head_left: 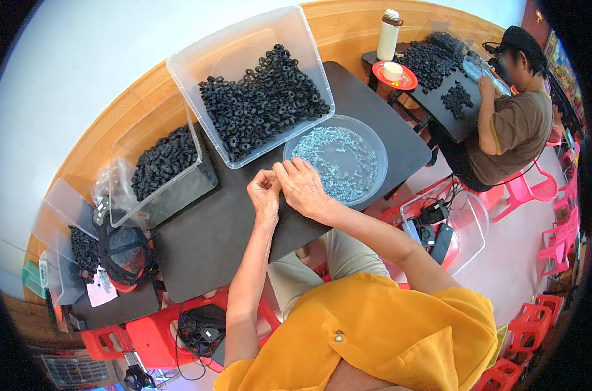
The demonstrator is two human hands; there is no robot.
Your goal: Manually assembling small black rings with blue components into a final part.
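Observation:
My left hand (264,195) and my right hand (302,187) meet above the dark table (201,251), fingertips together in a pinch. Whatever sits between the fingers is hidden or too small to name. Just beyond them a large clear plastic bin (253,42) leans tilted toward me, with a heap of small black ring-shaped parts (260,107) in its lower half. Beside my right hand stands a round clear tub (381,156), where many small shiny clear or silvery pieces (332,182) lie spread around a barer middle.
To the left, another clear bin (123,189) holds more black parts (165,159); a black mesh cap (126,251) sits nearby. At the right a co-worker (514,130) works at another table with black parts, a bottle (388,36) and a red plate (407,79). Red stools (154,335) stand below.

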